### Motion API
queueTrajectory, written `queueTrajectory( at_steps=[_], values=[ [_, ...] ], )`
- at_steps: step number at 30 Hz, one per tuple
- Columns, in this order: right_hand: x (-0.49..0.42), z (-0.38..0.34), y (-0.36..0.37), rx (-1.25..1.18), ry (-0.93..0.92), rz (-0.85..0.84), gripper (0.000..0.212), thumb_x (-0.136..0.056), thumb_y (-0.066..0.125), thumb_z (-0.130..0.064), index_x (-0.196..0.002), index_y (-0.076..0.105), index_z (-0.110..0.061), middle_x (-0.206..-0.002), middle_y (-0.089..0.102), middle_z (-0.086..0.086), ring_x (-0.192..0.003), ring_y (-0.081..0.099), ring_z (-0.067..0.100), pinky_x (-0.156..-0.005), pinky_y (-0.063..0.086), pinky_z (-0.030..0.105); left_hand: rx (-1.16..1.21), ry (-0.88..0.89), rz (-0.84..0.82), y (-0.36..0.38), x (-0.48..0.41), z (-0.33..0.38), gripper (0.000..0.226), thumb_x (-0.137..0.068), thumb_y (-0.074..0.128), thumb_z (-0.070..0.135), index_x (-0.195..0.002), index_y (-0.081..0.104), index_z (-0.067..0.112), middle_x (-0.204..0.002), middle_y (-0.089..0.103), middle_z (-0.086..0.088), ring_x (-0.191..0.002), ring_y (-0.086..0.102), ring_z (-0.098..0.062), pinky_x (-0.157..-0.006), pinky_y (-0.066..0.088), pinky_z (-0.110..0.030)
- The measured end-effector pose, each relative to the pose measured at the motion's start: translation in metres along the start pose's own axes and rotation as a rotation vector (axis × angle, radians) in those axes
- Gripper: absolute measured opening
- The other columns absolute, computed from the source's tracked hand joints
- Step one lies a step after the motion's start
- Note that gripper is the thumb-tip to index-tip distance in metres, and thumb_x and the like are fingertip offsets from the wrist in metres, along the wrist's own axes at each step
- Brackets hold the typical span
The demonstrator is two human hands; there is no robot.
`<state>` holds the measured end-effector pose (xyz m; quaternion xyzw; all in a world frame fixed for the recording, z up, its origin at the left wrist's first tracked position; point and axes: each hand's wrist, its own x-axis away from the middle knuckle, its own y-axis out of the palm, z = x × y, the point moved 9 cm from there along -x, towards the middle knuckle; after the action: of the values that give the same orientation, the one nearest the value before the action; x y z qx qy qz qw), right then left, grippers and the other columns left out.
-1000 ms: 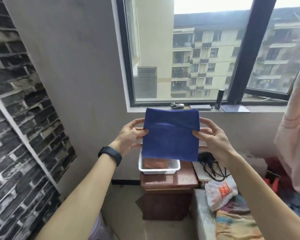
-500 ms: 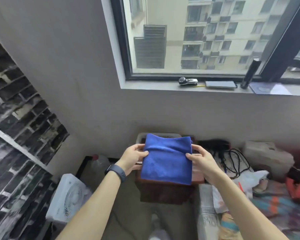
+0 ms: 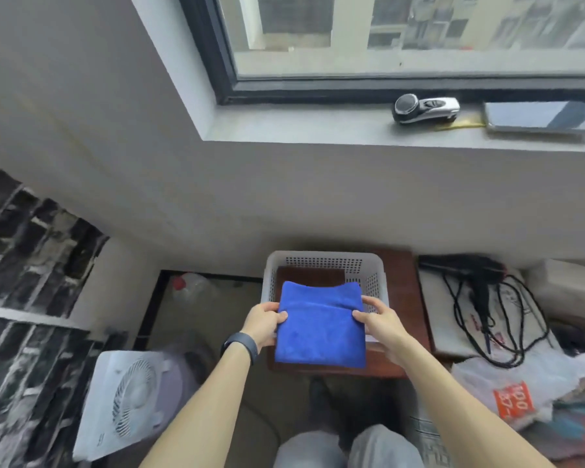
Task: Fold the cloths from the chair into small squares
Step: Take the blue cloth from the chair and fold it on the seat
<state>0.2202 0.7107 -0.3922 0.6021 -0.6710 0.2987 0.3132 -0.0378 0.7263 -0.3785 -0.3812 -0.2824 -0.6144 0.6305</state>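
Pinching folded blue cloth between left hand and right hand, thumbs on top, held above white basket.

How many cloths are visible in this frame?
2. A blue cloth is held between the left hand and right hand over the basket; a brown folded cloth lies inside it. Others may be hidden underneath.

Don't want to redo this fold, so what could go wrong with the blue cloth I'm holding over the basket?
Left hand and right hand pinch the blue cloth only at its side edges, so its top could sag open on release. It looks nearly as wide as the white basket and might catch the rim.
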Motion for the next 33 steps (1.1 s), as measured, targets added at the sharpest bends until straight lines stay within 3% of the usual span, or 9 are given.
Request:
queueTrajectory(
  at_steps=[2, 4, 7, 13, 19, 23, 27, 30, 33],
  values=[
    [-0.021, -0.011, 0.005, 0.012, -0.005, -0.001, 0.035, -0.096, 0.062, -0.014, -0.126, 0.057, -0.031, -0.121, 0.066, 0.003, -0.104, 0.068, 0.025, -0.08, 0.06, 0.046, -0.051, 0.033, 0.044, -0.005, -0.024, 0.013, 0.023, -0.094, 0.058, 0.005, -0.118, 0.058, 0.007, -0.105, 0.067, -0.009, -0.099, 0.068, -0.03, -0.09, 0.055, -0.054],
    [-0.039, -0.019, 0.009, 0.002, -0.005, -0.001, 0.035, -0.097, 0.06, -0.014, -0.127, 0.056, -0.032, -0.118, 0.067, 0.003, -0.101, 0.068, 0.024, -0.074, 0.06, 0.044, -0.132, 0.079, 0.089, -0.01, -0.047, 0.023, 0.024, -0.092, 0.061, 0.009, -0.116, 0.06, 0.01, -0.103, 0.067, -0.006, -0.102, 0.067, -0.027, -0.092, 0.054, -0.05],
    [-0.065, -0.024, 0.013, 0.015, -0.031, 0.006, 0.039, -0.098, 0.059, -0.012, -0.132, 0.053, -0.03, -0.114, 0.069, 0.002, -0.1, 0.069, 0.023, -0.075, 0.061, 0.043, -0.209, 0.113, 0.135, -0.011, -0.07, 0.036, 0.018, -0.091, 0.063, 0.018, -0.108, 0.061, 0.026, -0.108, 0.069, -0.003, -0.1, 0.067, -0.023, -0.092, 0.055, -0.045],
    [-0.102, -0.017, 0.021, 0.076, -0.012, -0.009, 0.046, -0.099, 0.059, -0.015, -0.141, 0.046, -0.029, -0.117, 0.067, 0.002, -0.1, 0.069, 0.023, -0.072, 0.062, 0.043, -0.411, 0.127, 0.218, -0.006, -0.094, 0.037, 0.034, -0.097, 0.054, 0.021, -0.131, 0.054, 0.017, -0.121, 0.064, -0.004, -0.102, 0.06, -0.023, -0.085, 0.05, -0.031],
    [-0.109, -0.007, 0.016, 0.128, -0.038, 0.036, 0.049, -0.099, 0.059, -0.028, -0.145, 0.044, -0.032, -0.137, 0.059, 0.002, -0.119, 0.06, 0.023, -0.098, 0.054, 0.049, -0.805, 0.185, 0.297, 0.004, -0.091, 0.045, 0.045, -0.093, 0.048, 0.027, -0.137, 0.038, 0.023, -0.124, 0.058, -0.007, -0.1, 0.061, -0.031, -0.079, 0.054, -0.042],
    [-0.076, -0.029, 0.015, 0.541, -0.373, 0.288, 0.05, -0.096, 0.057, -0.036, -0.143, 0.046, -0.022, -0.146, 0.048, 0.001, -0.136, 0.043, 0.021, -0.112, 0.038, 0.04, -1.111, 0.45, 0.396, 0.013, -0.069, 0.06, 0.064, -0.092, 0.051, 0.028, -0.15, 0.025, 0.022, -0.144, 0.041, -0.006, -0.122, 0.049, -0.028, -0.091, 0.048, -0.041],
    [-0.063, -0.039, 0.059, 0.962, -0.706, 0.302, 0.052, -0.098, 0.046, -0.04, -0.146, 0.047, -0.021, -0.157, 0.037, 0.004, -0.145, 0.031, 0.024, -0.117, 0.03, 0.043, -1.36, 0.795, 0.311, 0.036, -0.067, 0.062, 0.06, -0.094, 0.044, 0.038, -0.151, 0.036, 0.02, -0.156, 0.036, -0.003, -0.143, 0.035, -0.022, -0.116, 0.028, -0.044],
    [-0.088, -0.026, 0.078, 1.216, -0.673, 0.211, 0.063, -0.1, 0.032, -0.053, -0.157, 0.023, -0.03, -0.167, 0.01, 0.001, -0.154, 0.005, 0.021, -0.122, 0.012, 0.053, -1.495, 0.765, 0.232, 0.035, -0.085, 0.045, 0.063, -0.097, 0.034, 0.05, -0.153, 0.03, 0.022, -0.16, 0.028, -0.001, -0.149, 0.022, -0.02, -0.12, 0.009, -0.05],
    [-0.112, -0.01, 0.079, 1.371, -0.624, 0.167, 0.071, -0.097, 0.023, -0.066, -0.158, 0.005, -0.036, -0.167, -0.006, 0.0, -0.153, -0.01, 0.018, -0.118, -0.011, 0.06, -1.555, 0.678, 0.219, 0.019, -0.104, 0.02, 0.07, -0.097, 0.024, 0.061, -0.156, 0.016, 0.024, -0.163, 0.015, 0.001, -0.152, 0.01, -0.018, -0.12, -0.002, -0.054]
  ],
)
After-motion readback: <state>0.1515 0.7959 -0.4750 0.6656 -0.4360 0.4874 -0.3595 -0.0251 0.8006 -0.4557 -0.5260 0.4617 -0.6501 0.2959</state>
